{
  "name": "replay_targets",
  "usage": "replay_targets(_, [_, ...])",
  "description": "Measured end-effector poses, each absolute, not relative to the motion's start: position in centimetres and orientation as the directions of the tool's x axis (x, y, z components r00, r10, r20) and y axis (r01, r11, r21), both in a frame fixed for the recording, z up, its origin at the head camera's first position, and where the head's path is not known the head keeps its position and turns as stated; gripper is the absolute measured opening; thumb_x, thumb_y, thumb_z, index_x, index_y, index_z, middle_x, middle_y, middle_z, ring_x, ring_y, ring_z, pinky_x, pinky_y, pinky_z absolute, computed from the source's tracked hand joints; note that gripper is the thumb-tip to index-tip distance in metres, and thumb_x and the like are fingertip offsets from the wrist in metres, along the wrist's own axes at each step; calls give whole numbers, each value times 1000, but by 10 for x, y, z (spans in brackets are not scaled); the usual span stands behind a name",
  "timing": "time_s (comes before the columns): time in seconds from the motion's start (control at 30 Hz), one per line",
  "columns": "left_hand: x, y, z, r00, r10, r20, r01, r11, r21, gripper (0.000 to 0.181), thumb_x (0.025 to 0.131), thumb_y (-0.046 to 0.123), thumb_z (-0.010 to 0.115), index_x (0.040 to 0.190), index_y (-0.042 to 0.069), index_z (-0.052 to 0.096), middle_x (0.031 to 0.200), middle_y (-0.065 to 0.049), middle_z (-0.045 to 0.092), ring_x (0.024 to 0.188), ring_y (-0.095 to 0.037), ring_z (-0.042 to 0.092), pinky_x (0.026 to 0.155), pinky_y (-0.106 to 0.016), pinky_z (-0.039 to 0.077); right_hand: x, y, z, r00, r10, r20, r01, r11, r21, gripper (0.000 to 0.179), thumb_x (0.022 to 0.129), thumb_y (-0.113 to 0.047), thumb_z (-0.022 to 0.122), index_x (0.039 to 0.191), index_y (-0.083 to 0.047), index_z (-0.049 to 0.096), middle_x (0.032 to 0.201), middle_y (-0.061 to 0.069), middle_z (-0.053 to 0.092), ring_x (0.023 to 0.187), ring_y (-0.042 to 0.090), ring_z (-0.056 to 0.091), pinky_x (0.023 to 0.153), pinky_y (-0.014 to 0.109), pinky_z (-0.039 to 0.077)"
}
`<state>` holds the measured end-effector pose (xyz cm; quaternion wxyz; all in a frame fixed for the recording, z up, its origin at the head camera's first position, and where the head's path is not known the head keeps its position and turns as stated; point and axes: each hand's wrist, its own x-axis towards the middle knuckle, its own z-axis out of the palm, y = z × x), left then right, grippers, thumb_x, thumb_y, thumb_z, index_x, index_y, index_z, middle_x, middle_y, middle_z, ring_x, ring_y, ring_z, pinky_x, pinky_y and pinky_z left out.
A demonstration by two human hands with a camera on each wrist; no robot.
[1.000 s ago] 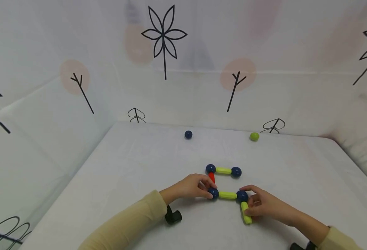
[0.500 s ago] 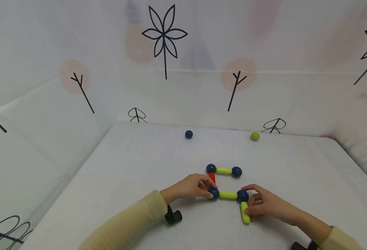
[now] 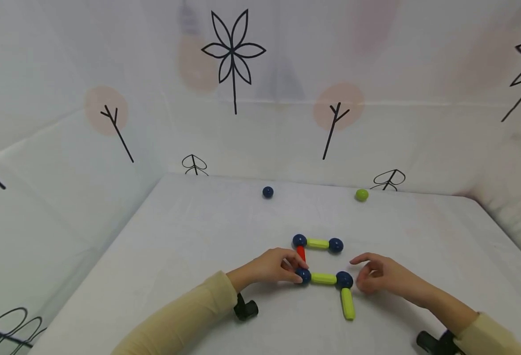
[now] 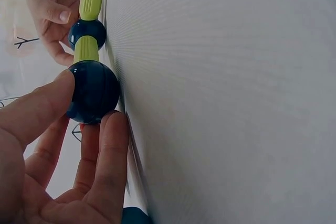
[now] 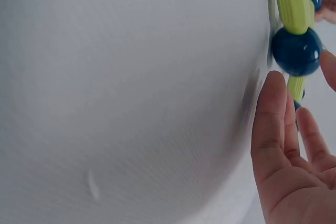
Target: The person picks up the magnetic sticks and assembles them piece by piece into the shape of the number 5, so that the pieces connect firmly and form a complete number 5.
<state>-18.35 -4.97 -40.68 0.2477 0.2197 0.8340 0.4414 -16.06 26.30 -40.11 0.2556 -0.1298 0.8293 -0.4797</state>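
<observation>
My left hand (image 3: 272, 266) pinches a dark blue ball (image 4: 93, 92) between thumb and fingers, at the near left corner of a flat figure of balls and rods. From that ball a red rod (image 3: 301, 253) runs back to another blue ball (image 3: 299, 240). A yellow-green rod (image 3: 324, 279) leads right to a third blue ball (image 3: 344, 280), and a second yellow-green rod (image 3: 348, 304) extends from it toward me. The figure's back side is one more yellow-green rod (image 3: 317, 244) ending in a blue ball (image 3: 336, 245). My right hand (image 3: 386, 277) is just right of the figure, fingers loose and holding nothing.
Toward the back of the white table (image 3: 189, 222) lie a loose dark blue ball (image 3: 267, 192) and a green ball (image 3: 362, 195). White cloth walls (image 3: 269, 133) with printed plants enclose the table's back and sides. Black wrist cameras (image 3: 246, 309) sit below both wrists.
My right hand has let go of the near yellow-green rod and moved off to the right. The left hand keeps its pinch on the corner ball.
</observation>
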Motion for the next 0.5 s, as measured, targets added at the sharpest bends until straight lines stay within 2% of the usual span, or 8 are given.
replay_targets(0.5, [-182, -50, -407, -783, 581, -220, 141, 511, 848, 22, 87, 9, 78, 108, 15, 74, 98, 6, 64, 85, -8, 62, 68, -22, 52, -187, 268, -397, -898, -356, -258, 23, 549, -835, 50, 90, -7, 68, 135, 7, 48, 94, 10, 61, 89, 23, 61, 75, 28, 55])
